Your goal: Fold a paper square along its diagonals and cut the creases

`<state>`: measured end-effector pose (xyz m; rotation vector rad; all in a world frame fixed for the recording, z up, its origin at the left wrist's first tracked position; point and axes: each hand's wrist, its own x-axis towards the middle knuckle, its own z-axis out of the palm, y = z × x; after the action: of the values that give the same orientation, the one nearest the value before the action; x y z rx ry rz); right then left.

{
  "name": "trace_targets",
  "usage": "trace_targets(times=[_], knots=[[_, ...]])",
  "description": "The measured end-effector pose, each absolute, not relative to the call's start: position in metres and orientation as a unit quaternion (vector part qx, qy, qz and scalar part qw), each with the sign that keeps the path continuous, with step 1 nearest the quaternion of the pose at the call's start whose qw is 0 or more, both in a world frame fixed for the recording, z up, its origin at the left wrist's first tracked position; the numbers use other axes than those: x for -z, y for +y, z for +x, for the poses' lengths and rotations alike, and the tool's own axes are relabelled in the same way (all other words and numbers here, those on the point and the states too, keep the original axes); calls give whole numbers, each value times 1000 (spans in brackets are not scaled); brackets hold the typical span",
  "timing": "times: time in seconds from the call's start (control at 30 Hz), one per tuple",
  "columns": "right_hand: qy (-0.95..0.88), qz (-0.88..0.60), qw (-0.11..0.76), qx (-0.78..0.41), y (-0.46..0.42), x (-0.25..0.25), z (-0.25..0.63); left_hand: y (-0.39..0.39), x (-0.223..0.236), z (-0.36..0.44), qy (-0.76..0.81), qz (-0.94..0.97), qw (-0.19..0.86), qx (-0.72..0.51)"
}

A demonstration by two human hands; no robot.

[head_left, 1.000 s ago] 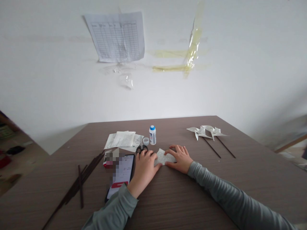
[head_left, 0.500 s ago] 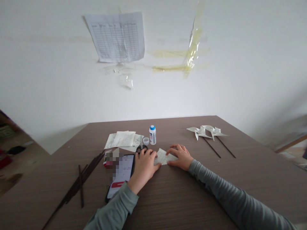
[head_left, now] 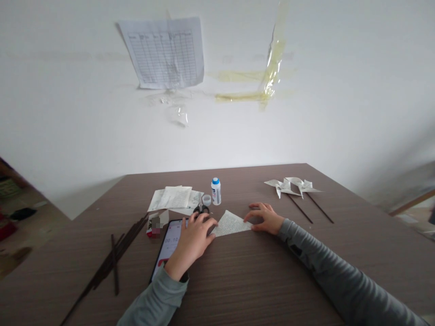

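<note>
A printed paper triangle [head_left: 231, 225] lies flat, apex pointing away.

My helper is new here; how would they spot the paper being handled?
On the brown table, look between the left hand and the right hand. The printed paper there is triangular, unlike the squarer sheets overlapping farther back.

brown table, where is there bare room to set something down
Bare: between the white bottle and the two pinwheels; also the near middle, between the grey sleeves, nearer than the triangular paper. Crowded: beside and behind the left hand, with phone, scissors, paper sheets and dark sticks.
</note>
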<state>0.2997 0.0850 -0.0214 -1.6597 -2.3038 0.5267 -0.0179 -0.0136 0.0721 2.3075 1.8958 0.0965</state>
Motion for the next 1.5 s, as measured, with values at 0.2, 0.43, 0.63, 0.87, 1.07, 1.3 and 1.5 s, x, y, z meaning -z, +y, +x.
trace_targets(times=[0.2,0.43,0.63,0.87,1.07,1.3,1.5], knots=[[-787,-564,82,-234,81,1,306,-16,-84,-24,641,763,81,2],[-802,-530,120,-248,67,-12,320,-15,-91,-30,657,747,99,19],[-801,-542,106,-230,71,-7,322,-12,-82,-31,660,746,88,-2],[-792,-575,82,-187,76,12,304,-10,-62,-21,644,759,53,-78],[-775,-602,69,-180,68,13,287,-11,-53,-7,645,757,31,-98],[-781,-587,44,-210,74,3,295,-11,-53,-5,659,744,33,-102],[-775,-597,59,-198,65,-1,287,-8,-54,-1,648,754,50,-92]])
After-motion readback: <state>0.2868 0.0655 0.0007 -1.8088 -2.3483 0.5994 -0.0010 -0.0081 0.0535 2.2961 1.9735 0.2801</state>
